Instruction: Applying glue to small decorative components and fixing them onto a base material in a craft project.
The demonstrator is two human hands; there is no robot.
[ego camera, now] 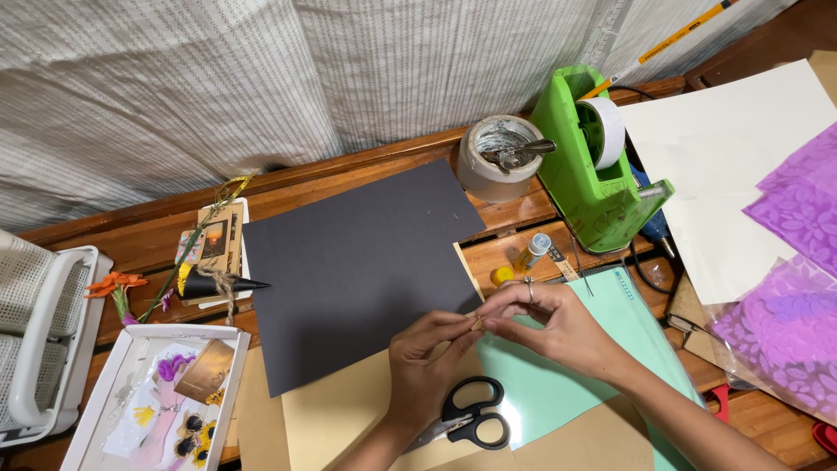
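Black-handled scissors (pixel 471 417) lie nearest, just under the wrists. Left hand (pixel 429 353) and right hand (pixel 549 321) both pinch a small tan piece (pixel 478 324) between fingertips, above the mint-green sheet (pixel 567 366). A light, steady pinch seems best. Black paper (pixel 357 262), green tape dispenser (pixel 593 166) and glue bottle (pixel 530 253) crowd the table (pixel 514 222).

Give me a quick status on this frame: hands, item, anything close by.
Left hand and right hand meet, fingertips pinching a small tan piece. Over black sheet edge. Scissors lie just below the hands.
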